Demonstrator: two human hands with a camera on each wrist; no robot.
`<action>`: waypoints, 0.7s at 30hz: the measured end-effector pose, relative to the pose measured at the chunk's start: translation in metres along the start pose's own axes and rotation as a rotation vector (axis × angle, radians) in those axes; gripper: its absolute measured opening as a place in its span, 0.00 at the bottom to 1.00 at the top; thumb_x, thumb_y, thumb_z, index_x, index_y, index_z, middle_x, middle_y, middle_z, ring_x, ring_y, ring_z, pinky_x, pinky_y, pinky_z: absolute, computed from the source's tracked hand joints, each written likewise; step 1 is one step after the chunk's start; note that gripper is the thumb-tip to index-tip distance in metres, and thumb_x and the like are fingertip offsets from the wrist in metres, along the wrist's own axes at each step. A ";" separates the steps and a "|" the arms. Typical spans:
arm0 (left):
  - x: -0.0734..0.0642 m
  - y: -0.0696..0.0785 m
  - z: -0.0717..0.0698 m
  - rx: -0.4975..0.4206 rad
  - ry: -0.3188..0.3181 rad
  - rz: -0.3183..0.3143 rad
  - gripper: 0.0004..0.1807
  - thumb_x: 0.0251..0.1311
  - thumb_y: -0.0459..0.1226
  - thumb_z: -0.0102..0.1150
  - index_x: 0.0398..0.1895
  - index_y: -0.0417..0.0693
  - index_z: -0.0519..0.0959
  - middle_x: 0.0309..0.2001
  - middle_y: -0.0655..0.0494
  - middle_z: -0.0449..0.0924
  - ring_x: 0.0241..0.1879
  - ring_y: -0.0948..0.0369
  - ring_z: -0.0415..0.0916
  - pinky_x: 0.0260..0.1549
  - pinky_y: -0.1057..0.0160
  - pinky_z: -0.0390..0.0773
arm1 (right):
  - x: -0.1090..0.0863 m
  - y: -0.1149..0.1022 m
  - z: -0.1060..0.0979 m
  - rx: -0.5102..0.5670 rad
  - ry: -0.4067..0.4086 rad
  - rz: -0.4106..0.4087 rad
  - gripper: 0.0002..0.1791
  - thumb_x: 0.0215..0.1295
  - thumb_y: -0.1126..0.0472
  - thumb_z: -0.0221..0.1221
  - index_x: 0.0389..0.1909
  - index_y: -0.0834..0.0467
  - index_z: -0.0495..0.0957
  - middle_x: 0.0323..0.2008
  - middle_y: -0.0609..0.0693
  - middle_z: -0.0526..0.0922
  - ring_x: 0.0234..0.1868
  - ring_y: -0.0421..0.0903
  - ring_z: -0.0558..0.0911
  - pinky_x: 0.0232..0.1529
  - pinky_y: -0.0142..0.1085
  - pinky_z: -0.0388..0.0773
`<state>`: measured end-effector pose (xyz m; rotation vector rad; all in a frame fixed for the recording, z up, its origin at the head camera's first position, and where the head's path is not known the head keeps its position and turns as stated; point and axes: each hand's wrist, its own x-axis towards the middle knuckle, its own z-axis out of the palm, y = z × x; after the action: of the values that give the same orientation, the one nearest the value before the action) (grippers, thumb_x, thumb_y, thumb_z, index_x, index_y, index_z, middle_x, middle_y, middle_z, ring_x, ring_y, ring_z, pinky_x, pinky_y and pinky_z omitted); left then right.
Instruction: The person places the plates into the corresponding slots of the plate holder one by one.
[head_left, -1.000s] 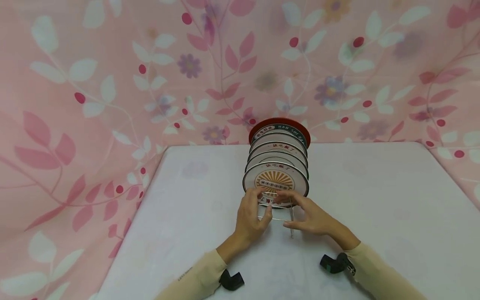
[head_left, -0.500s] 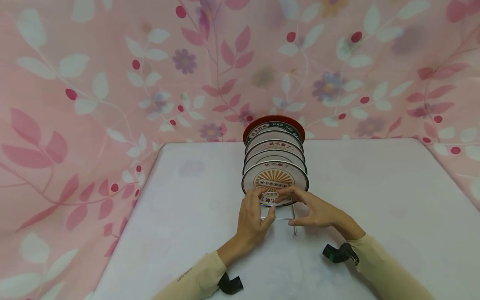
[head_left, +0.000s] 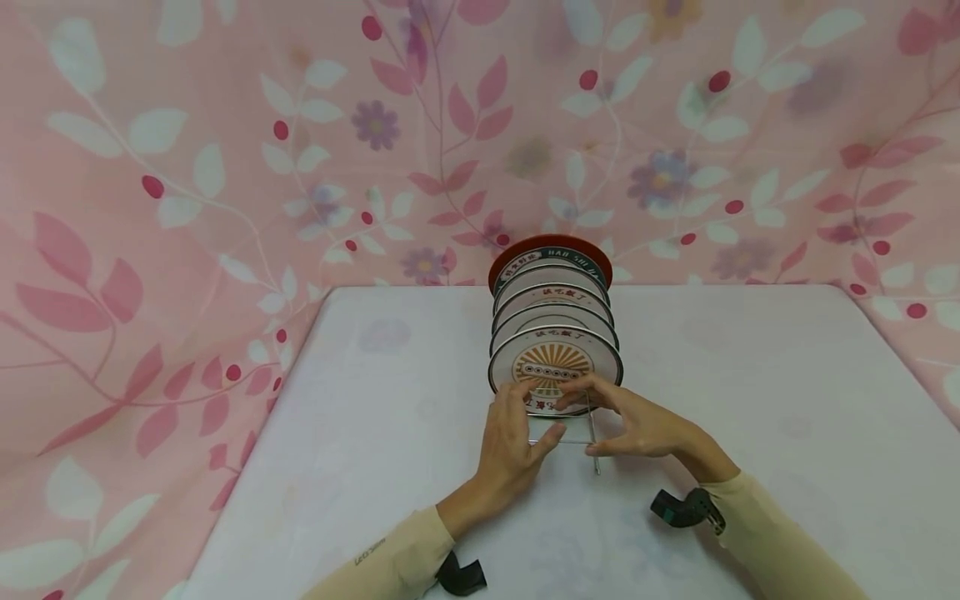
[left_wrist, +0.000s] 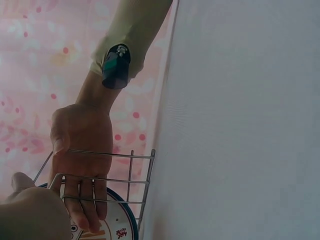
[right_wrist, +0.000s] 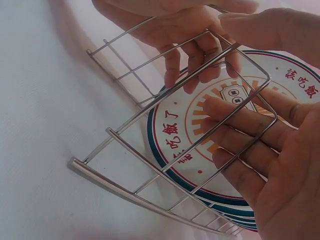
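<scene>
A wire dish rack (head_left: 595, 442) stands on the table with several round plates on edge in a row. The front plate (head_left: 551, 346) is white with a dark rim, a yellow sunburst and red characters. At the back is a red-rimmed piece (head_left: 551, 243) with a dark green band. My left hand (head_left: 512, 437) grips the rack's near end at the left, its thumb pointing inward. At the right side of that end, my right hand (head_left: 637, 423) holds the wires; in the right wrist view its fingers (right_wrist: 250, 150) lie behind them, in front of the plate.
The white-covered table (head_left: 405, 392) spreads to both sides of the rack. Behind it hangs a pink floral cloth (head_left: 525, 125), close to the rack's far end. Each wrist carries a black camera (head_left: 678, 508).
The near end of the rack has shifted slightly right, with both hands moving along, so the row of plates is angled a little differently. The head view has moved a little too.
</scene>
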<state>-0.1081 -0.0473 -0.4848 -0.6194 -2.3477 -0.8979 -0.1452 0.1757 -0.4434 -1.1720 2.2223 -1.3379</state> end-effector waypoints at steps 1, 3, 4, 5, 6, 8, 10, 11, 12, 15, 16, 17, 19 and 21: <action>0.000 0.001 0.000 -0.002 -0.001 -0.001 0.41 0.68 0.67 0.30 0.64 0.41 0.63 0.46 0.49 0.72 0.43 0.57 0.71 0.43 0.60 0.70 | -0.001 0.000 0.000 0.001 -0.002 0.002 0.43 0.55 0.66 0.70 0.69 0.61 0.57 0.61 0.54 0.74 0.63 0.52 0.74 0.65 0.52 0.68; -0.001 0.002 0.000 -0.006 -0.002 -0.001 0.42 0.68 0.67 0.30 0.64 0.41 0.62 0.46 0.49 0.72 0.43 0.56 0.70 0.43 0.60 0.70 | -0.002 0.000 -0.001 -0.001 -0.007 -0.002 0.43 0.55 0.66 0.69 0.69 0.61 0.57 0.61 0.54 0.74 0.63 0.53 0.74 0.65 0.52 0.67; -0.001 0.002 0.000 -0.007 0.000 0.000 0.42 0.68 0.67 0.30 0.64 0.41 0.62 0.46 0.49 0.71 0.44 0.56 0.70 0.43 0.60 0.69 | -0.002 0.000 -0.002 -0.002 -0.009 -0.001 0.43 0.55 0.66 0.69 0.70 0.61 0.57 0.61 0.54 0.74 0.63 0.53 0.73 0.65 0.52 0.67; -0.001 0.003 0.001 -0.008 0.002 0.003 0.42 0.68 0.67 0.30 0.64 0.41 0.62 0.46 0.49 0.71 0.43 0.56 0.70 0.43 0.60 0.69 | -0.003 0.000 -0.002 -0.001 -0.013 0.001 0.43 0.55 0.66 0.69 0.70 0.61 0.57 0.61 0.54 0.74 0.64 0.53 0.73 0.65 0.54 0.67; -0.002 0.003 0.001 -0.010 0.006 0.007 0.42 0.68 0.67 0.30 0.65 0.40 0.62 0.46 0.49 0.71 0.43 0.56 0.70 0.43 0.60 0.69 | -0.003 0.000 -0.002 0.000 -0.017 -0.007 0.43 0.56 0.66 0.69 0.70 0.61 0.57 0.61 0.55 0.74 0.64 0.54 0.73 0.64 0.56 0.67; -0.002 0.004 0.001 -0.015 0.011 0.012 0.42 0.68 0.67 0.30 0.64 0.40 0.62 0.45 0.48 0.71 0.43 0.55 0.70 0.43 0.60 0.69 | -0.004 -0.001 -0.003 0.002 -0.024 -0.013 0.43 0.56 0.67 0.68 0.70 0.61 0.56 0.62 0.57 0.73 0.64 0.55 0.73 0.62 0.61 0.66; -0.002 0.005 0.002 -0.017 0.013 0.014 0.42 0.68 0.67 0.30 0.64 0.39 0.62 0.46 0.48 0.71 0.43 0.55 0.70 0.43 0.60 0.68 | -0.005 -0.003 -0.004 0.015 -0.029 -0.006 0.43 0.56 0.67 0.68 0.70 0.61 0.56 0.62 0.57 0.73 0.64 0.54 0.72 0.61 0.64 0.65; -0.002 0.006 0.003 -0.018 0.012 0.014 0.42 0.68 0.67 0.30 0.64 0.39 0.62 0.46 0.48 0.71 0.43 0.55 0.70 0.43 0.60 0.68 | -0.005 -0.004 -0.004 0.023 -0.030 -0.005 0.43 0.56 0.67 0.68 0.69 0.62 0.56 0.62 0.57 0.73 0.65 0.55 0.72 0.61 0.65 0.65; -0.002 0.006 0.003 -0.018 0.010 0.014 0.42 0.68 0.67 0.30 0.64 0.39 0.62 0.47 0.48 0.71 0.44 0.55 0.69 0.43 0.59 0.68 | -0.005 -0.004 -0.005 0.028 -0.030 -0.005 0.43 0.56 0.67 0.68 0.69 0.62 0.56 0.63 0.57 0.73 0.65 0.55 0.72 0.60 0.66 0.64; -0.001 0.007 0.004 -0.021 0.002 0.014 0.43 0.68 0.67 0.29 0.64 0.39 0.61 0.48 0.48 0.70 0.44 0.56 0.69 0.44 0.59 0.68 | -0.006 -0.005 -0.006 0.037 -0.028 0.005 0.43 0.56 0.67 0.68 0.70 0.63 0.56 0.63 0.57 0.72 0.65 0.56 0.71 0.60 0.67 0.64; -0.001 0.007 0.004 -0.022 -0.001 0.015 0.43 0.68 0.67 0.29 0.65 0.38 0.61 0.47 0.47 0.70 0.45 0.56 0.69 0.44 0.59 0.68 | -0.007 -0.005 -0.007 0.030 -0.027 0.007 0.43 0.56 0.67 0.68 0.70 0.63 0.56 0.63 0.57 0.72 0.65 0.56 0.71 0.60 0.67 0.64; -0.001 0.007 0.004 -0.023 -0.005 0.016 0.43 0.68 0.67 0.29 0.65 0.38 0.61 0.48 0.47 0.70 0.45 0.56 0.69 0.44 0.59 0.68 | -0.007 -0.005 -0.007 0.021 -0.027 0.011 0.43 0.56 0.67 0.68 0.70 0.63 0.56 0.63 0.57 0.72 0.66 0.57 0.70 0.59 0.66 0.64; 0.000 0.007 0.003 -0.018 -0.024 0.016 0.44 0.67 0.68 0.28 0.66 0.39 0.60 0.50 0.47 0.70 0.46 0.56 0.69 0.45 0.59 0.69 | -0.008 -0.006 -0.007 -0.016 -0.021 0.021 0.44 0.57 0.65 0.68 0.71 0.61 0.56 0.64 0.56 0.71 0.66 0.57 0.70 0.60 0.65 0.65; 0.000 0.006 -0.001 -0.001 -0.061 0.009 0.46 0.66 0.69 0.26 0.67 0.40 0.59 0.55 0.46 0.68 0.50 0.55 0.68 0.48 0.58 0.70 | -0.011 -0.007 -0.007 -0.070 -0.010 0.045 0.45 0.58 0.63 0.69 0.73 0.56 0.56 0.66 0.54 0.69 0.67 0.56 0.69 0.62 0.60 0.66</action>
<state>-0.1041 -0.0435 -0.4817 -0.6657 -2.3967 -0.8878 -0.1390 0.1859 -0.4355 -1.1426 2.2909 -1.2434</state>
